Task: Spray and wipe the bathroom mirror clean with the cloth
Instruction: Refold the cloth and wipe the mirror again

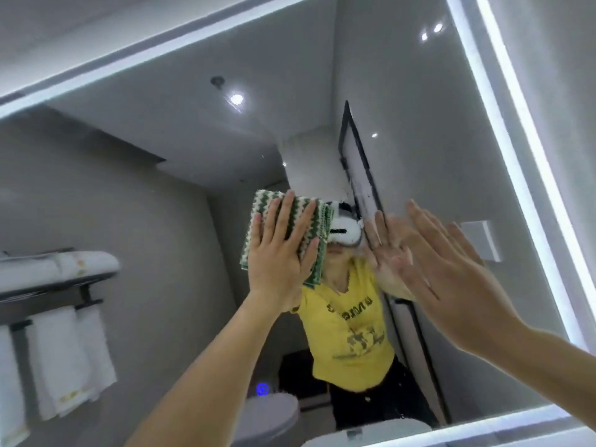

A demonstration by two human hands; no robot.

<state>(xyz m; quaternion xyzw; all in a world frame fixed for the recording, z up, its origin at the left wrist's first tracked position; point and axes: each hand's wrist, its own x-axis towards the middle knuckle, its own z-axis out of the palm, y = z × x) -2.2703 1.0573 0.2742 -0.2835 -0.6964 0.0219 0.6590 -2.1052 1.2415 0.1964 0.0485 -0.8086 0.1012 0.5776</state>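
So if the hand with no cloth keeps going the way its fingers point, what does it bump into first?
Probably the mirror itself. The right hand is open, fingers aimed up and forward, with its reflection just beyond the fingertips. Nothing else shows in between, though the gap is hard to judge.

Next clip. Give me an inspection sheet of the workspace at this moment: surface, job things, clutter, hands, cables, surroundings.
Surface: mirror, lit strip along its edges; small specks low down.
Job's things: green-and-white cloth flat on the glass; spray bottle not seen.
Clutter: nothing seen.
Hands: left hand presses the cloth with straight fingers; right hand open, at the glass, holding nothing.
Cables: nothing seen.
Surroundings: white towels on a rack, reflected.
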